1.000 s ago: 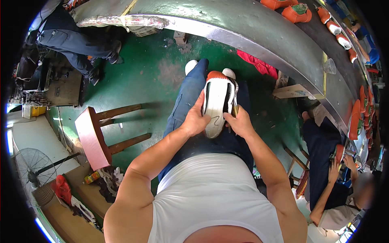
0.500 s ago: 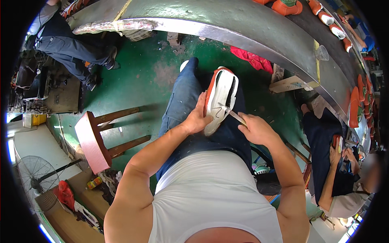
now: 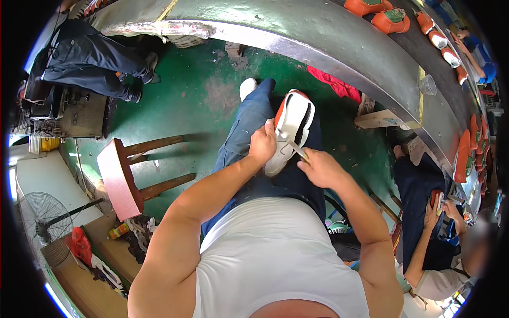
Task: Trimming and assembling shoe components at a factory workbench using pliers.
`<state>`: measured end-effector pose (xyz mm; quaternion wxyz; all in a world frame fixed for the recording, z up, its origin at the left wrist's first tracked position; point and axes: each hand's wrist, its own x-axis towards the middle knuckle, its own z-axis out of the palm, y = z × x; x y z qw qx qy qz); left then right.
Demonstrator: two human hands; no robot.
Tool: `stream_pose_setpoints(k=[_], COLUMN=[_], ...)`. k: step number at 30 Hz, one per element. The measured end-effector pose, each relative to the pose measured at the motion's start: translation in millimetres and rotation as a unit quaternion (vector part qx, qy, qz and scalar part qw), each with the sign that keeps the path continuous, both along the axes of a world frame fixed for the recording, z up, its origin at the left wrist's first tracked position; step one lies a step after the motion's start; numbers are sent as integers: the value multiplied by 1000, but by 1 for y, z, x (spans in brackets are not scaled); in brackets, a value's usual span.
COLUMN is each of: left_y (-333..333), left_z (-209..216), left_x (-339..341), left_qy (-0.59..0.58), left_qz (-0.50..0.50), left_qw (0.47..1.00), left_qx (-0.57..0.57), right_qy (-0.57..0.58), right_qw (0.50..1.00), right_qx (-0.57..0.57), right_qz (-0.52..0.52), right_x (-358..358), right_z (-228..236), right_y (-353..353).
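Note:
An orange shoe with a whitish underside (image 3: pixel 292 114) rests over my thighs, its pale bottom facing up and a dark gap along its right side. My left hand (image 3: pixel 263 143) is closed on the shoe's left edge, thumb on top. In my right hand (image 3: pixel 322 168) is a slim metal tool (image 3: pixel 295 147) with a light-coloured handle. The tool's far end touches or hovers just over the shoe's bottom beside my left fingers; I cannot tell which. Its exact kind is unclear.
A long dark bench (image 3: pixel 297 32) curves across the front, bearing orange shoes (image 3: pixel 391 21) and a clear cup (image 3: pixel 427 85). Left are a stool (image 3: pixel 121 180), a fan (image 3: pixel 47 222) and a standing person (image 3: pixel 95 58). At right, a seated person (image 3: pixel 432 228) holds another shoe.
My left hand has slid toward the shoe's middle, fingers more curled. My right hand and the tool have shifted slightly left. The view has moved a little.

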<state>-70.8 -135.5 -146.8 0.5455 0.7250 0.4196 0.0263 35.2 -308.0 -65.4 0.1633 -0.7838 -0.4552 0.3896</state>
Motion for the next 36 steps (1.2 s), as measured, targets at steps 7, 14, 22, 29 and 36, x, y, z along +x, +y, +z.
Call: stream_pose_setpoints(k=[7,14,22,29,36], left_y=[0,18,26,-1,7], left_z=[-18,4,38,9,34], left_x=[-6,-3,8,-31,-35], left_qy=[-130,-20,93,-46,-39], left_qz=[-53,-288,-382,-73,-208], left_qw=[986,941,908,996,977], left_qx=[90,178,146,-9,-4], right_qy=[-174,225,-98,-95,10], right_qw=[979,951,974,991,990], right_qx=[94,-100,178,75,96], right_qz=[-47,-187,-98,-53,-98], right_x=[18,47,47,49,9], right_z=[-29,-18,-51,-25,-61], right_y=[8,2,31,28,-19])
